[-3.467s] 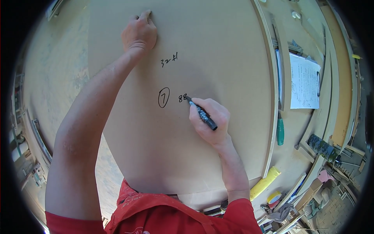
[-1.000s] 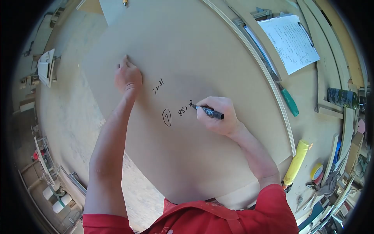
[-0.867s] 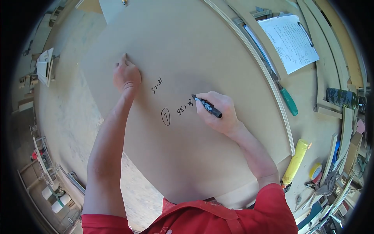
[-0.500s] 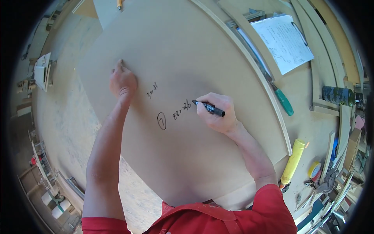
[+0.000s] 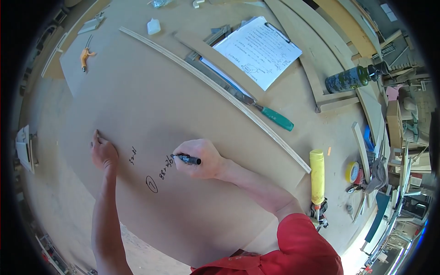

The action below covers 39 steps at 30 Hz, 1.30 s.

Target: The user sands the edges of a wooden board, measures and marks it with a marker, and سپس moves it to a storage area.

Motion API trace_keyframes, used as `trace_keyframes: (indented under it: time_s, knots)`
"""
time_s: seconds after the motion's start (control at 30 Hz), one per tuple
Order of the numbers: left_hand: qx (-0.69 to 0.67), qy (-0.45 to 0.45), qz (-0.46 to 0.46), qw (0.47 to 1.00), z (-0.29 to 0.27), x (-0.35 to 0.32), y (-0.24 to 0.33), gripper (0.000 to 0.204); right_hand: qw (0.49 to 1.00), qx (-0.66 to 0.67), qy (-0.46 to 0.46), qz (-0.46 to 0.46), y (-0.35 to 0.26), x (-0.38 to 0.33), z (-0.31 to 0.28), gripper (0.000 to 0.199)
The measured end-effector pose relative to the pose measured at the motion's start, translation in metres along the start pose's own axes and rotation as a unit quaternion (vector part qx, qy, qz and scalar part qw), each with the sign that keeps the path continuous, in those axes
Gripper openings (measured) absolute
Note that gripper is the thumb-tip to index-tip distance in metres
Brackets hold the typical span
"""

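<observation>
A: Marker position?
B: Black marker (image 5: 189,160) over the brown board (image 5: 151,91), tip at the end of the lower line of handwriting (image 5: 165,169). Contact with the surface: cannot tell.
A: Fingers?
B: Right hand (image 5: 200,158): thumb and fingers drawn in narrow around the marker. Left hand (image 5: 103,152): on the board's left part, index finger stretched forward, thumb apart from it; remaining fingers folded or hidden, cannot tell which.
A: Surroundings?
B: Pale strip (image 5: 229,97) along the board's far right side. Just beyond it, a green-handled tool (image 5: 277,118); near that, clipped paper sheets (image 5: 259,50). Farther right, a camouflage-patterned bottle (image 5: 344,80). Yellow tube (image 5: 316,178) beside the strip's near end. Orange-handled tool (image 5: 85,58) at upper left.
</observation>
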<state>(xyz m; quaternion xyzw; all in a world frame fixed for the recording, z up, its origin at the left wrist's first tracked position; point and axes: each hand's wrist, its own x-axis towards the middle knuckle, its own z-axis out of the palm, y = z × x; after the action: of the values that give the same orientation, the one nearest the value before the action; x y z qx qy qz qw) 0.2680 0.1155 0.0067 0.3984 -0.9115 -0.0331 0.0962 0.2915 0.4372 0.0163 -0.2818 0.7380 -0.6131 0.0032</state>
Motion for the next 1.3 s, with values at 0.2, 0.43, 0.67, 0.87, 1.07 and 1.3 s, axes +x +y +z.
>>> trace_keyframes:
  time_s: [0.2,0.43,0.67,0.87,1.07,1.3]
  knots:
    - [0.003,0.005,-0.005,1.000,0.000,0.000,0.000,0.041,1.000,-0.011,-0.002,-0.019,0.003,-0.001,0.004,0.005]
    - [-0.002,-0.005,-0.018,1.000,-0.003,-0.003,0.003,0.041,1.000,-0.018,0.004,-0.006,0.000,-0.002,0.002,0.007]
    - [-0.059,0.012,0.052,0.997,0.026,0.004,-0.022,0.039,1.000,0.006,0.022,0.002,0.003,0.000,0.000,0.007]
    - [-0.039,0.024,-0.005,0.999,0.007,0.001,-0.002,0.038,0.999,-0.009,-0.030,0.018,-0.003,0.004,0.000,0.008]
    - [-0.040,0.013,-0.020,0.999,0.006,0.002,-0.005,0.038,0.999,-0.032,-0.023,-0.014,0.000,0.003,0.008,0.008]
    - [-0.041,0.011,-0.017,0.999,0.005,0.000,-0.002,0.037,0.998,-0.050,0.000,-0.046,0.002,0.004,0.007,0.006]
